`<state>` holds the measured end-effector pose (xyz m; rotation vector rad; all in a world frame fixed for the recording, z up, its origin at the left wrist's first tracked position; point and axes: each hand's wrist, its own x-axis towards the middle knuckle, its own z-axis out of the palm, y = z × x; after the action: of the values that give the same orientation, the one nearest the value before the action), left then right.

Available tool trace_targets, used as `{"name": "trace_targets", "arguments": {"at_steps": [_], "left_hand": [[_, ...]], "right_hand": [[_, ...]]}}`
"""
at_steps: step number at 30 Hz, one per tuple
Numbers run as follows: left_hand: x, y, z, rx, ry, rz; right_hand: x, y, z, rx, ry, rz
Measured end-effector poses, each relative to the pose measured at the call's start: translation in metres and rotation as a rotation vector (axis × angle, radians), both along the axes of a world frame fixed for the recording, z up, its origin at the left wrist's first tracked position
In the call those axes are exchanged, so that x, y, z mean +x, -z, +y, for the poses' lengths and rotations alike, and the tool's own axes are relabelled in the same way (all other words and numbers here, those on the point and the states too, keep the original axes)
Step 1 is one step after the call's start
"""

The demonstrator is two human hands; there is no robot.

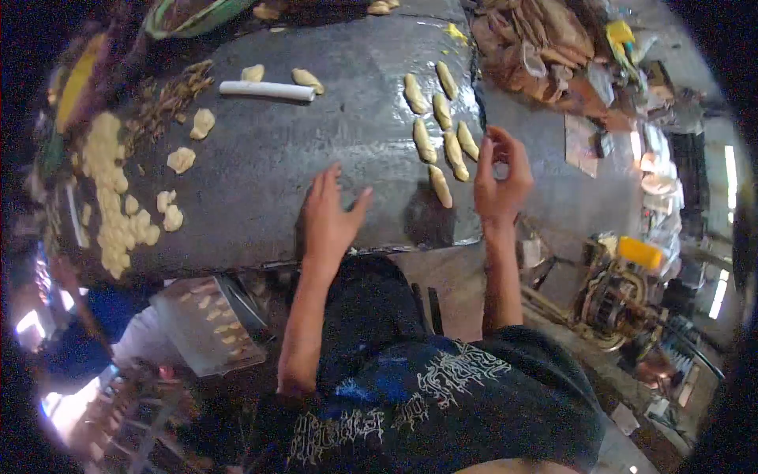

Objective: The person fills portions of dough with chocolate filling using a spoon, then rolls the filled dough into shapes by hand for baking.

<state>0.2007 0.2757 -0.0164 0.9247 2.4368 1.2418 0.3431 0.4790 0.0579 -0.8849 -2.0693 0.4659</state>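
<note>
My left hand [332, 217] is over the dark tabletop [268, 158] near its front edge, fingers spread and holding nothing. My right hand [504, 170] is at the right, just beside a group of several long dough pieces [454, 156]; its thumb and fingers curve toward each other with a gap between them, and nothing shows in it. The long pieces lie in uneven rows on a shiny, wet-looking part of the table. A white rod [267, 91] rests farther back on the left, next to two short dough lumps [307, 80].
Many dough lumps [114, 189] cover the table's left end. A tray [209, 324] with small pieces is below the front edge at left. Brown bags [545, 47] are piled at the back right. A machine with a round wheel [612, 304] stands at the lower right.
</note>
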Motion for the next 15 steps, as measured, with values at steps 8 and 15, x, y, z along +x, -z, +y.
{"name": "trace_targets", "arguments": {"at_steps": [8,15], "left_hand": [[0.028,0.006,0.141,-0.343,0.085,0.052],[0.015,-0.008,0.151,-0.196,0.157,-0.270]], "right_hand": [[0.018,0.042,0.035,-0.242,-0.063,-0.058],[-0.048,0.092,0.089,-0.285,-0.224,-0.340]]}}
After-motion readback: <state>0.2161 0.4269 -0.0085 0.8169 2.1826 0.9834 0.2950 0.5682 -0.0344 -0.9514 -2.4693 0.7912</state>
